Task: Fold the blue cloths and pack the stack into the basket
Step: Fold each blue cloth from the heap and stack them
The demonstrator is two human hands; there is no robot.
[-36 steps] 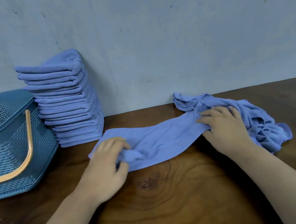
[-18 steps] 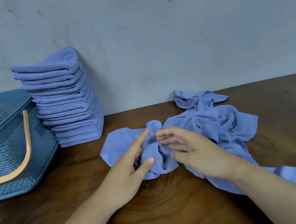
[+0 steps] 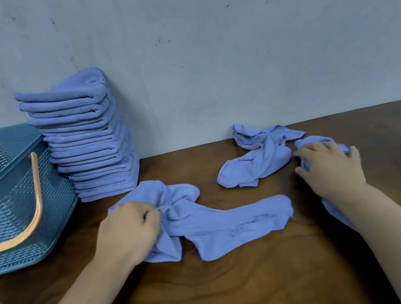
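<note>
While the left hand (image 3: 128,228) clutches the near cloth (image 3: 226,223), the right hand (image 3: 331,168) curls round the right cloth (image 3: 311,140).

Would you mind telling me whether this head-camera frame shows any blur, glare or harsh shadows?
Head view: the right hand gripping a bunched blue cloth is motion-smeared; the left hand gripping the crumpled blue cloth is only slightly soft. Head view: soft, even light, no glare on the dark wooden table, shadows faint.
</note>
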